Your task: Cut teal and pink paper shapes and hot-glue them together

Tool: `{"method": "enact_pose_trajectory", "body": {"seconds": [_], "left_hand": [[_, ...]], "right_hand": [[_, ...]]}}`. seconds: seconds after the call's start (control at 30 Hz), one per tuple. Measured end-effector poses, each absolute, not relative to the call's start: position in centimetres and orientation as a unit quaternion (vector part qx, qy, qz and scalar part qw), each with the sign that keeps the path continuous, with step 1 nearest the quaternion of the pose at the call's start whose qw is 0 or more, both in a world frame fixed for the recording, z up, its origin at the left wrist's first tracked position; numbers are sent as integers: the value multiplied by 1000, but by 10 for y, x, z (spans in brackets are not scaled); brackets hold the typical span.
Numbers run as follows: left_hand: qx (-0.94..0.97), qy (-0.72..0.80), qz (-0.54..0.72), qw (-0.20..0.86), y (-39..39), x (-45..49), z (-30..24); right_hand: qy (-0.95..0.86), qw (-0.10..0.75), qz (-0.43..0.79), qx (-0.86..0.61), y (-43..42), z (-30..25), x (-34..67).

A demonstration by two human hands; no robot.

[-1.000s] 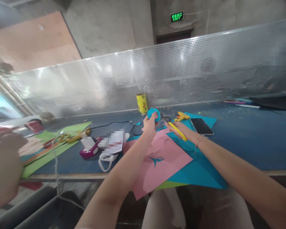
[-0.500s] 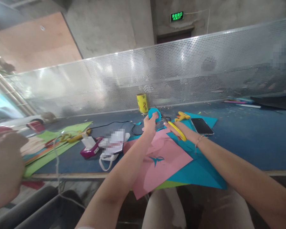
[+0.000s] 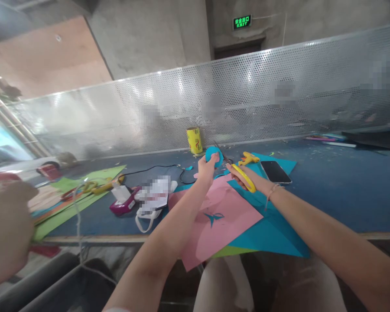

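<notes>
My left hand (image 3: pixel 206 168) is raised above the blue table (image 3: pixel 344 190) and pinches a small round piece of blue paper (image 3: pixel 213 156). My right hand (image 3: pixel 243 177) grips yellow-handled scissors (image 3: pixel 243 175), whose blades reach up to the right edge of the blue piece. Below both hands lie a pink sheet (image 3: pixel 214 221) with a small blue scrap (image 3: pixel 213 217) on it and a large blue sheet (image 3: pixel 266 229), both overhanging the table's front edge.
A phone (image 3: pixel 274 171) and a yellow glue gun (image 3: pixel 249 158) lie to the right of my hands, a yellow can (image 3: pixel 194 140) behind them. To the left sit a charger with cable (image 3: pixel 121 197), green paper (image 3: pixel 74 199) and another person's hand (image 3: pixel 6 234). A perforated metal screen (image 3: pixel 279 99) backs the table.
Both hands have shifted slightly right and up with the blue piece and the scissors. The blue piece has turned a little in my left fingers.
</notes>
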State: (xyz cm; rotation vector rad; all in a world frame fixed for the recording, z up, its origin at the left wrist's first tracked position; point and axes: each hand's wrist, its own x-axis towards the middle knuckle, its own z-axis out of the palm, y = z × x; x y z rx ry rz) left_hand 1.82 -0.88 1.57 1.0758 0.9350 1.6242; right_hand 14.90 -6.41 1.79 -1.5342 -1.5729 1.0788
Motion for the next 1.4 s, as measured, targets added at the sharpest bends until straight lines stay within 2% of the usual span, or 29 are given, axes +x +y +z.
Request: {"method": "enact_pose_trajectory", "body": {"seconds": [0.1,0.33,0.5,0.77,1.17,1.4], "left_hand": [[447,375,663,469,-8,19,14],[443,372,665,473,-6,17,14],[452,369,636,505,-2,11,17],[480,359,603,526,-2,7,19],[472,336,594,558,-4,3,26],[493,334,561,575,-5,1,26]], "right_hand": [[-606,332,419,-589,-65,21,148],[-643,298,340,-618,-75,34,146],[-625,306,387,-605,-70,32,155],[-663,297,380,-573,-63,26,164],[-618,275,346,-650,-65,35,156],[-650,291,388,-585,-67,32,173]]}}
